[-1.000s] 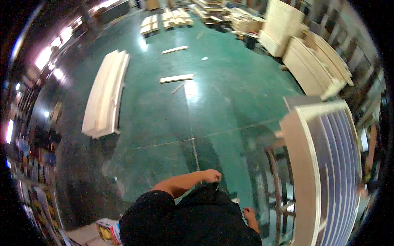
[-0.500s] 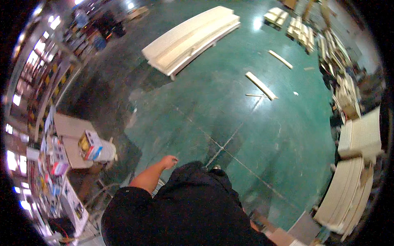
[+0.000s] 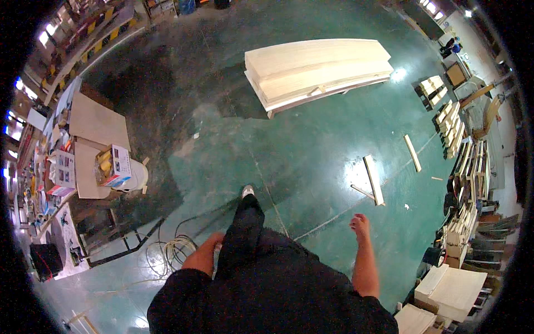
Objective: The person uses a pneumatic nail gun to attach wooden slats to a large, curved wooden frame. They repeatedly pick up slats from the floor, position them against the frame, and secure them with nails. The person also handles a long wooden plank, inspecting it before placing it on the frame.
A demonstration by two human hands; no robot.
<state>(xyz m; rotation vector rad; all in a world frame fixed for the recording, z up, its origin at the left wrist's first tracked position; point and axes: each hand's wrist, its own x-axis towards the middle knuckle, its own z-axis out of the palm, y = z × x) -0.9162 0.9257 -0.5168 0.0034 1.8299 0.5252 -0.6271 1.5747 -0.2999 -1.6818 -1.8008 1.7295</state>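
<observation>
1. My right hand (image 3: 360, 224) hung above the green floor (image 3: 311, 150), fingers half curled; whether anything lay in the palm, I could not tell.
2. Nearest it in view, a pale wooden strip (image 3: 374, 181) and a thinner strip (image 3: 362, 192) lay on the floor; whether their ends touched was unclear.
3. My left hand (image 3: 214, 241) was partly hidden beside my dark trouser leg (image 3: 245, 222); its grip could not be determined.
4. Near that hand, a pale cable coil (image 3: 179, 250) lay on the floor, its loops hard to separate.
5. At left, clutter on the bench (image 3: 99, 123) blurred toward the rim. A carton (image 3: 115, 167) with yellow contents partly covered a white bucket (image 3: 139, 175).
6. At lower right, pale boards (image 3: 414, 320) were cut off by the frame.
</observation>
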